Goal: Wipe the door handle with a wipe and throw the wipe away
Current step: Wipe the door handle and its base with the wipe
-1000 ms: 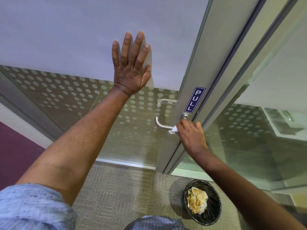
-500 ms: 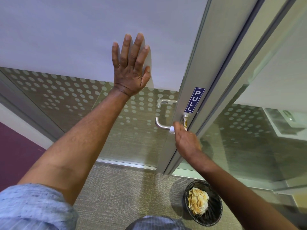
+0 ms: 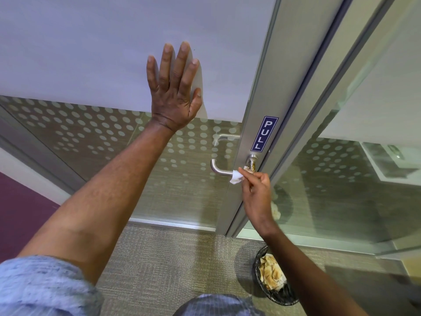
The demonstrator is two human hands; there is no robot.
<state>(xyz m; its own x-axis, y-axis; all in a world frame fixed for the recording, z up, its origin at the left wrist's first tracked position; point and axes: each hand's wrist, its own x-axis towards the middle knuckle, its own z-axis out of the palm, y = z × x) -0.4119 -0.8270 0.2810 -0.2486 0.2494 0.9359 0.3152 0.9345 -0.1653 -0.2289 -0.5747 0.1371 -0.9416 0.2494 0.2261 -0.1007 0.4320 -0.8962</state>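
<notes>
A brushed-metal lever door handle sticks out from the door's metal stile, below a blue PULL sign. My right hand pinches a small crumpled white wipe and holds it against the handle near its base. My left hand lies flat, fingers spread, on the frosted glass door above and left of the handle. A black mesh waste bin with crumpled paper in it stands on the floor below my right arm.
The door frame and a fixed glass panel with a dotted pattern run to the right. Grey carpet covers the floor in front of the door. A purple wall lies at the far left.
My right hand has slid down off the handle's base, turned, and now pinches the wipe from below, showing more of the wipe. My left hand has stayed flat on the door.
</notes>
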